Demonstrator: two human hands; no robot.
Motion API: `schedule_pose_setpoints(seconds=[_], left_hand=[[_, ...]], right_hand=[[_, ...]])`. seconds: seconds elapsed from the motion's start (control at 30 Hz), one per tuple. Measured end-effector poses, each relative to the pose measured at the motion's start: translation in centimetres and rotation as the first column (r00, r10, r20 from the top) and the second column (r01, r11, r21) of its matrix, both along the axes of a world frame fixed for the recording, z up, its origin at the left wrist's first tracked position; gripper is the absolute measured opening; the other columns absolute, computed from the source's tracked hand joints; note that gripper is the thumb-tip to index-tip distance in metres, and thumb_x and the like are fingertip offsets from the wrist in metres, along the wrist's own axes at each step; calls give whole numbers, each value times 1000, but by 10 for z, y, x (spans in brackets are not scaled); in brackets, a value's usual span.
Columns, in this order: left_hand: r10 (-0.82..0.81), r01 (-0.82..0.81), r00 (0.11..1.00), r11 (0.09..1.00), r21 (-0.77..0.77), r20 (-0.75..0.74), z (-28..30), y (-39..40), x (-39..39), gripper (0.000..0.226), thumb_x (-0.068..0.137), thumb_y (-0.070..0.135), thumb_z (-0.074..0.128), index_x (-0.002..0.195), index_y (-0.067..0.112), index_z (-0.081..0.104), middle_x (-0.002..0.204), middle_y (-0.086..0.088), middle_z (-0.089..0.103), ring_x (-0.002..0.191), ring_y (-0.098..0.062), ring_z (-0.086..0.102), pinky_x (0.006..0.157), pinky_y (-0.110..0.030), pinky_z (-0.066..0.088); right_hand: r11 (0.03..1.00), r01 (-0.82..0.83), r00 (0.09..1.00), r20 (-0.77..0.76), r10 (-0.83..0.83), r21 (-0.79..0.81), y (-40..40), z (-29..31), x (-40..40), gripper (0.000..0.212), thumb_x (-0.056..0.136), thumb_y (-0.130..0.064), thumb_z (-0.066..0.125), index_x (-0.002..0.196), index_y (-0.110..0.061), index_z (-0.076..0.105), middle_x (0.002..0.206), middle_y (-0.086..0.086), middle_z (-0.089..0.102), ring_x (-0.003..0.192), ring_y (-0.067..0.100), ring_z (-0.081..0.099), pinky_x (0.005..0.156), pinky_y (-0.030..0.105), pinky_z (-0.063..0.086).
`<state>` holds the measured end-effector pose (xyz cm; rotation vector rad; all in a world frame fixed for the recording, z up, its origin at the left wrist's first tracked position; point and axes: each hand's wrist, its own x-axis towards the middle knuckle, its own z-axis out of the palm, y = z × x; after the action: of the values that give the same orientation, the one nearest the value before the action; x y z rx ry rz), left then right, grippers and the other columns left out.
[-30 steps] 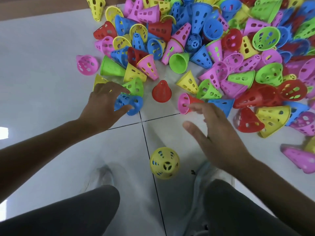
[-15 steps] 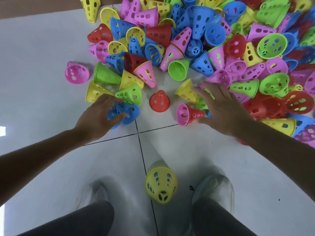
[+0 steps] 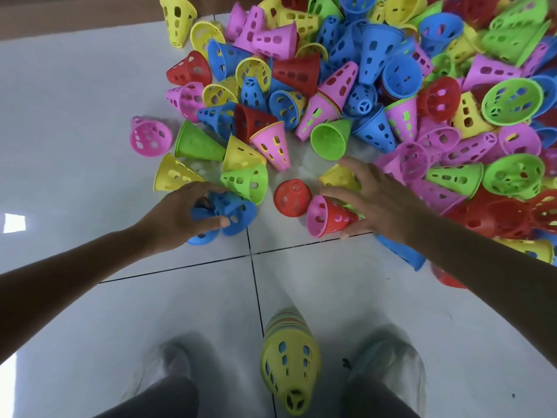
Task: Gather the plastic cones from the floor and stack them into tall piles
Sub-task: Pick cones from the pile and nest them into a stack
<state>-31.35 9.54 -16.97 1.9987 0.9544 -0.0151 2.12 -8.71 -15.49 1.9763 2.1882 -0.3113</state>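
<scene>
A big heap of perforated plastic cones [image 3: 376, 86] in pink, blue, yellow, green and red covers the floor ahead. My left hand [image 3: 177, 215] is closed around two blue cones [image 3: 232, 211] at the heap's near edge. My right hand [image 3: 379, 200] rests spread over a red cone nested in a pink one [image 3: 325, 217], thumb and fingers around it. A yellow cone [image 3: 340, 178] lies under its fingertips. A single red cone [image 3: 292, 196] stands between my hands. A tall stack topped by a yellow cone [image 3: 289, 360] stands between my feet.
White tiled floor [image 3: 75, 101] with dark grout lines stretches left and toward me. A lone pink cone [image 3: 149, 138] lies apart at the left. My two shoes [image 3: 388, 366] flank the stack. A brown strip runs along the top left edge.
My right hand reached forward from the bare floor onto the pink-and-red nested cone. My left hand closed tighter on the blue cones. The view moved closer to the heap.
</scene>
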Motion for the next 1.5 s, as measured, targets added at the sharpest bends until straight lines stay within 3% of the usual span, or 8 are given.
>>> schedule_pose_setpoints(seconds=[0.1,0.37,0.6,0.8,0.93,1.07,1.3,1.5], left_hand=[[-47,44,998,996,-76,-36,3,6,4,71,54,64,77,119,46,56,113,16,63,101,3,61,86,-19,50],[-186,183,978,982,-36,-95,0,8,6,70,73,22,90,124,52,53,124,11,46,111,2,51,89,-11,40],[-251,251,962,968,-18,-103,2,2,2,74,71,21,90,129,46,51,123,19,43,112,8,48,88,-10,40],[-449,497,865,827,263,-224,2,3,0,64,81,31,84,137,30,54,128,8,54,115,-14,51,97,-34,47],[-478,556,831,719,418,-283,0,-3,1,56,82,33,82,132,23,60,120,-1,63,104,-26,61,82,-44,56],[-461,552,833,657,514,-305,-4,-7,-2,55,77,22,87,126,19,64,106,-5,68,88,-31,68,66,-45,59],[-329,404,913,801,442,-239,9,-18,0,47,89,25,75,133,20,60,114,-3,64,93,-32,65,77,-42,53],[-135,151,987,960,237,-83,48,-52,-3,38,85,31,79,119,33,64,106,13,68,84,-7,69,80,-32,55]], right_hand=[[1000,-14,1000,18,14,6,5,1,0,96,59,-53,89,143,-32,48,146,21,31,101,40,59,73,55,59],[987,-161,983,87,160,5,10,-1,-10,93,69,-52,85,149,-39,40,151,22,25,77,30,60,56,44,56],[999,-24,999,-34,25,21,8,-9,-18,89,59,-45,92,132,-34,42,133,17,37,72,36,62,54,42,56],[994,71,974,-219,-52,80,-4,-1,-23,58,76,-46,74,122,-30,42,114,16,44,57,25,52,49,31,47],[986,154,963,-235,-135,61,-14,-4,-32,49,80,-23,81,123,-17,58,110,14,45,67,31,63,57,39,57],[965,246,927,-314,-208,88,-25,-8,-42,42,91,-39,61,125,-15,57,113,10,45,71,27,63,61,35,54],[869,483,760,-542,-357,105,-41,8,-63,55,95,-58,38,119,-11,54,105,3,48,78,18,58,68,35,49],[776,631,500,-753,-428,-22,-58,35,-91,41,99,-48,37,116,-14,52,76,-11,51,63,-2,52,59,15,37]])
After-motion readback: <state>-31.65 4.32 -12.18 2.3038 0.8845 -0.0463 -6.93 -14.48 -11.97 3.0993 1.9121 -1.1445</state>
